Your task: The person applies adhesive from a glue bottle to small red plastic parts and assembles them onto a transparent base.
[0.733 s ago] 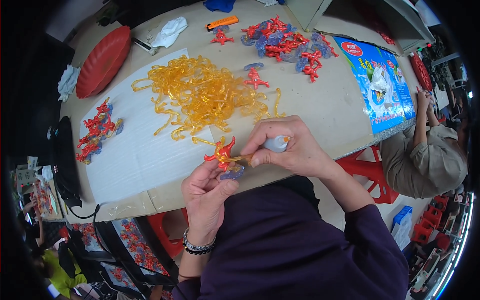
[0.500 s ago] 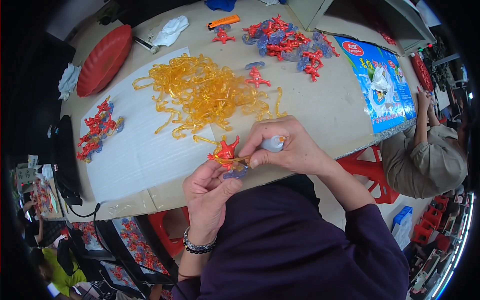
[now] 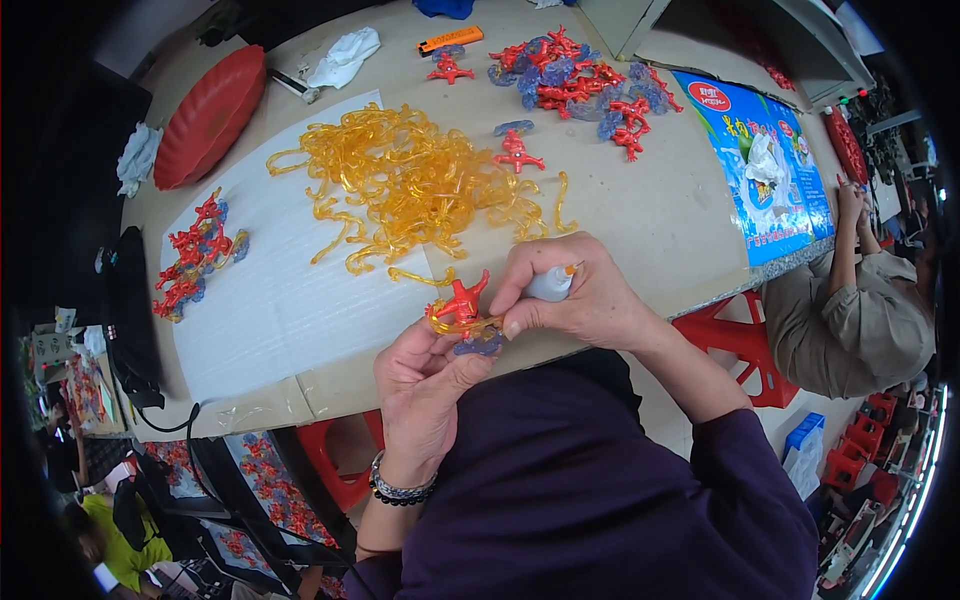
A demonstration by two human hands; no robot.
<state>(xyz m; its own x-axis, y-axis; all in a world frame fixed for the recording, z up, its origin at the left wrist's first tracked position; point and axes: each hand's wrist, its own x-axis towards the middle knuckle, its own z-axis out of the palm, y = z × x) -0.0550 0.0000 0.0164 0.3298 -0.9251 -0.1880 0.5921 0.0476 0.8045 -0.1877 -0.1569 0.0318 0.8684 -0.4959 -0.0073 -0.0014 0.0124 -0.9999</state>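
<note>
My left hand (image 3: 420, 385) is closed, its fingertips and thumb gripping a red toy figure (image 3: 463, 302) with a translucent purple base (image 3: 480, 345). A curled translucent yellow strip (image 3: 455, 327) lies across the figure's lower part. At the right end of that strip, my right hand (image 3: 585, 300) pinches with thumb and forefinger. The same hand keeps a small whitish squeeze bottle (image 3: 549, 285) with an orange tip tucked in its curled fingers, tip pointing up and right. Just beyond the hands is a heap of yellow strips (image 3: 400, 185) on a white sheet (image 3: 240, 320).
Red and purple figures lie in a pile (image 3: 575, 85) at the back right and a cluster (image 3: 195, 255) at left. A red tray (image 3: 212, 118), a crumpled tissue (image 3: 345, 58) and an orange cutter-like tool (image 3: 450, 40) sit farther back. Another person (image 3: 850, 310) sits at right.
Both hands, with the figure and bottle, have shifted slightly to the right. The grip of each looks the same.
</note>
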